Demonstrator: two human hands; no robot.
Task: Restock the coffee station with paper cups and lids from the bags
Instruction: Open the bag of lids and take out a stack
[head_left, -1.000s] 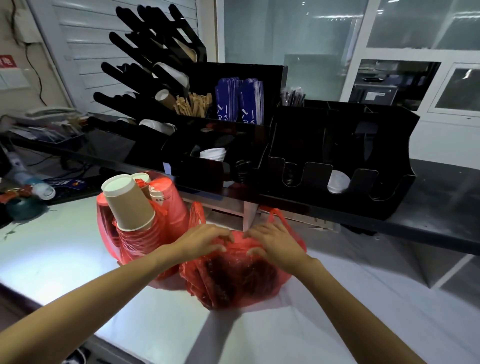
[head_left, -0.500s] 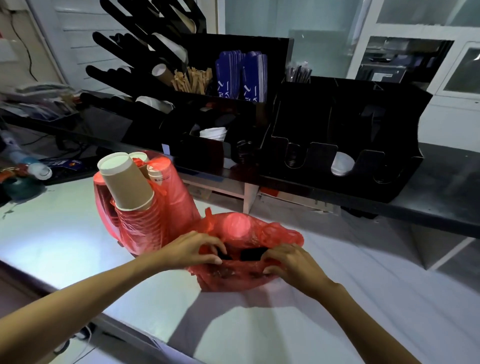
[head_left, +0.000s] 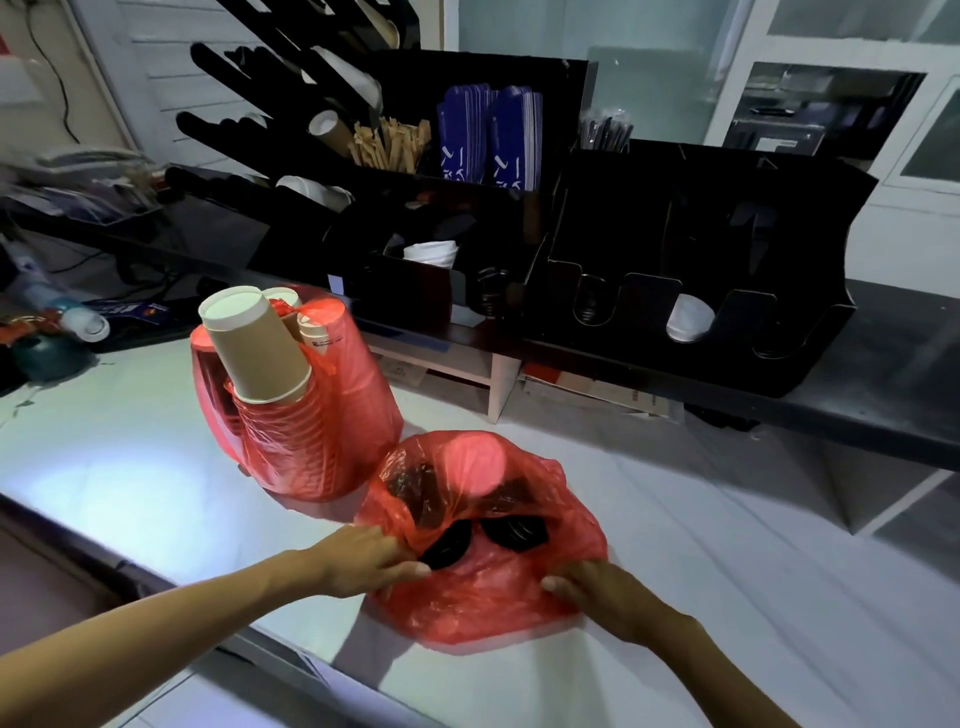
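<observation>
Head view: two red translucent plastic bags sit on the white tabletop (head_left: 727, 545). The near, flattened red plastic bag (head_left: 483, 587) lies open at the mouth; black plastic lids (head_left: 514, 530) show inside the opening, and more dark lids show through the film toward the back.

Left hand (head_left: 363, 561): fingers curled, pinching the left edge of the near bag's mouth. Right hand (head_left: 597, 592): fingers curled onto the bag's right front edge, gripping the film. The two hands hold the mouth spread apart.

The taller red plastic bag (head_left: 332, 431) stands just beside and behind-left of the near bag, touching or nearly so; cannot tell which. It holds stacked brown paper cups (head_left: 254, 348), base-up, tilted left, protruding from the top.

Behind, a black shelf (head_left: 883, 395) carries the black coffee-station organiser (head_left: 701, 249) with slotted compartments; one white lid (head_left: 688, 318) shows in a front slot. To its left: wooden stirrers (head_left: 389, 145), blue paper sleeves (head_left: 488, 137), and a black angled cup-dispenser rack (head_left: 249, 130).
</observation>
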